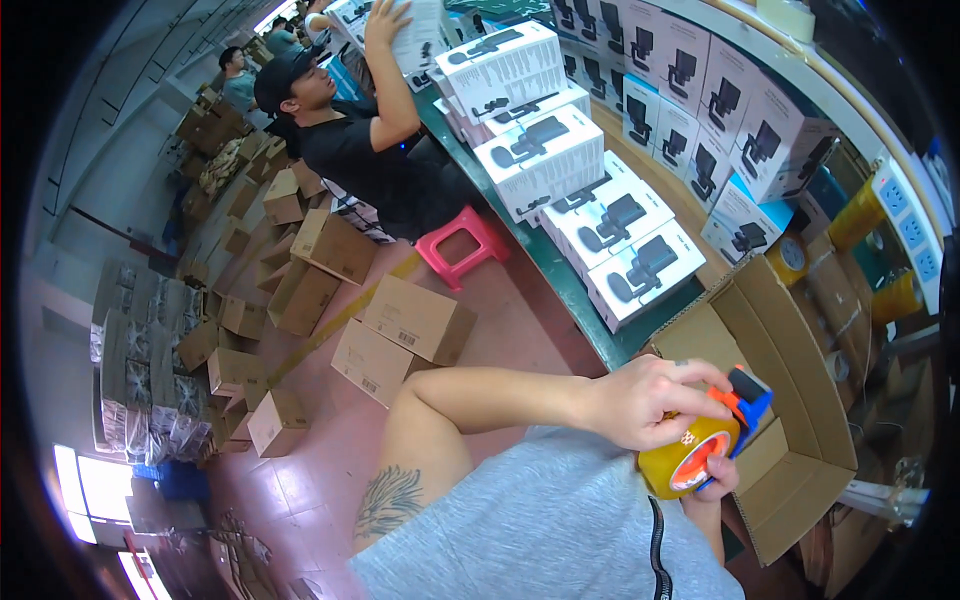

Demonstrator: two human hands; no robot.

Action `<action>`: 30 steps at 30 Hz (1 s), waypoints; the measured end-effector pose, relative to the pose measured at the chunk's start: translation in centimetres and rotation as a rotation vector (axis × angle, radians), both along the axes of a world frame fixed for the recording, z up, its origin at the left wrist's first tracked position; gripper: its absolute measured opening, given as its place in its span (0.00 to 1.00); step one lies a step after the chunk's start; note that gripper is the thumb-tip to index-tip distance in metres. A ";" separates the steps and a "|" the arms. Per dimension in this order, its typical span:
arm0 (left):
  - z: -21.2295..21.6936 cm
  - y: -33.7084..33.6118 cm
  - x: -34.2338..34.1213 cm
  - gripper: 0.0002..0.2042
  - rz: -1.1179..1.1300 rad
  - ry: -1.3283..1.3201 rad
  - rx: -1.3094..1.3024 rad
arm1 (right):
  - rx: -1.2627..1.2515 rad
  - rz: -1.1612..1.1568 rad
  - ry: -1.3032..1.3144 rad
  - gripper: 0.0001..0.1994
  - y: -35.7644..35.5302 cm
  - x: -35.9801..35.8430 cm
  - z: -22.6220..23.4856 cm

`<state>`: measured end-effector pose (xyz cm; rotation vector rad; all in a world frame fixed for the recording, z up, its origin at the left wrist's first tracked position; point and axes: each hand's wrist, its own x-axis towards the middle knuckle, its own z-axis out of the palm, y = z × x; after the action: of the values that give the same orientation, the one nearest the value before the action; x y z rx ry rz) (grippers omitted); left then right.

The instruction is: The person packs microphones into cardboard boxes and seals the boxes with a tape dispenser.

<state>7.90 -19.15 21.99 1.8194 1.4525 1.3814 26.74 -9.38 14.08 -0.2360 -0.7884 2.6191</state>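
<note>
A tape dispenser (752,402) with a blue and orange frame carries a fat yellow tape roll (655,470) on an orange hub. My left hand (655,400) reaches over it from the left, its fingers bent and pressed on the roll and the orange part near the head. Beneath, my right hand (716,482) grips the dispenser from its lower side; only some of its fingers show. Just beyond both hands stands an open brown carton (800,490), its flaps spread. What is inside the carton is partly hidden by my hands.
White product boxes (645,265) are stacked along the green table (560,285), with more behind. A co-worker (350,150) handles a box beside a pink stool (462,245). Brown cartons (420,320) cover the floor at left. Tape rolls (790,258) and a power strip (908,232) are at right.
</note>
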 end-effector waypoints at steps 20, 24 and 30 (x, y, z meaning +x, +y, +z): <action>-2.1 0.7 -1.7 0.13 -0.198 -0.314 -0.206 | 0.076 -0.221 -0.063 0.18 0.2 0.9 -1.5; -2.1 1.1 -1.4 0.14 -0.178 -0.289 -0.125 | 0.075 -0.212 -0.082 0.17 0.2 1.0 -1.4; -1.4 1.5 -1.2 0.14 -0.190 -0.138 -0.028 | 0.000 -0.216 -0.028 0.24 0.6 1.7 -0.8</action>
<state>6.68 -17.69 20.61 1.7569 1.1918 1.3552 28.48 -8.81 13.29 -0.3394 -0.7291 2.4172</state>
